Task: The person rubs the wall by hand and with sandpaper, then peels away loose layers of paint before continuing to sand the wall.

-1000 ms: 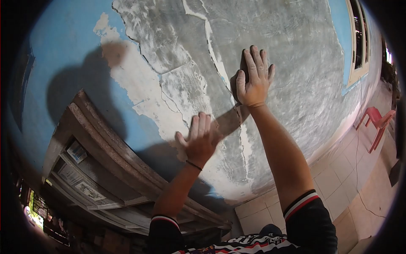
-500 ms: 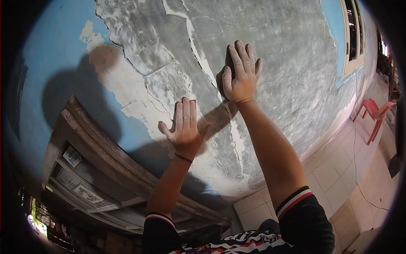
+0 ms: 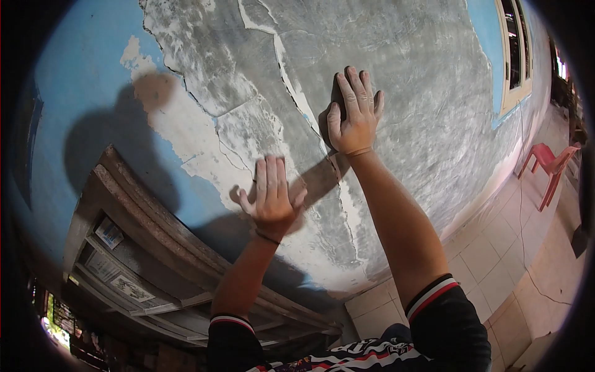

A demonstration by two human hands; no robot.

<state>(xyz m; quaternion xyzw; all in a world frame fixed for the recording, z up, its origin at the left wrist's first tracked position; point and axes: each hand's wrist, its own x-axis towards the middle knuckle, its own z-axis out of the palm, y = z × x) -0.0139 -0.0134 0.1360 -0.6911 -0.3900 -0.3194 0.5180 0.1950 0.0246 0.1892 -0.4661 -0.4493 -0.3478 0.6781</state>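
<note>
My left hand (image 3: 270,201) and right hand (image 3: 356,127) spread wide at this grey plaster wall (image 3: 421,124), jagged white crack (image 3: 295,91) slanting down rightward!

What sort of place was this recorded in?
Probably a room in a house, perhaps under repair: there is a cracked wall with patchy blue paint, a tiled floor and a red plastic chair.
</note>
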